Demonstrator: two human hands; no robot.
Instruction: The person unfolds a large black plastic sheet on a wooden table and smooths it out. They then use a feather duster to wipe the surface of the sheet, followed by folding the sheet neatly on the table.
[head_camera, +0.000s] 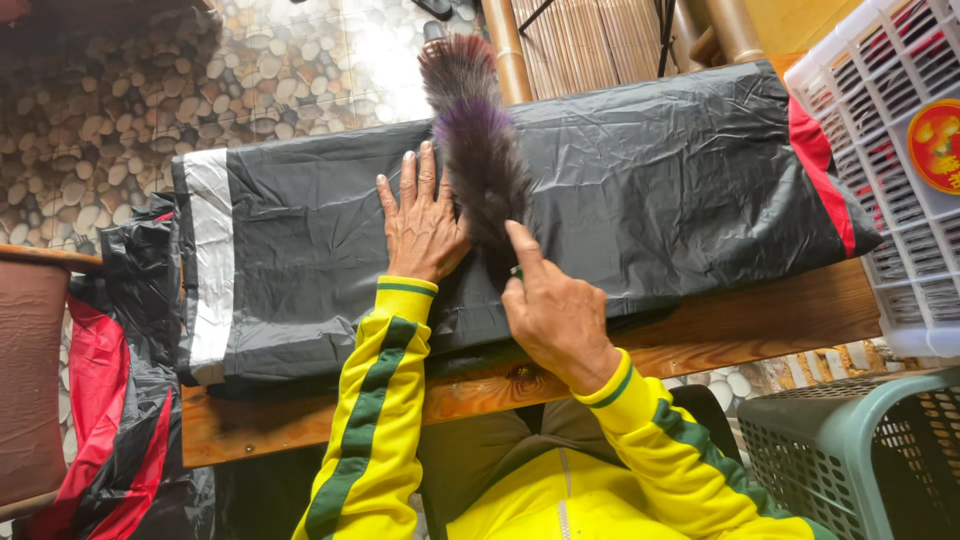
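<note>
Item: one stack of black plastic bags (640, 190), with a white band at one end and a red band at the other, lay flat along the wooden desk (760, 325), directly under both hands and looking smooth beneath them, while a crumpled black-and-red heap (120, 400) well off to the left hand's side hung untouched. The left hand (422, 222) was spread palm-down, fingers together, pressing the plastic; the right hand (555, 310), just beside it, pinched the handle of a purple-grey feather duster (480, 150), whose plume pointed away beyond the fingertips.
</note>
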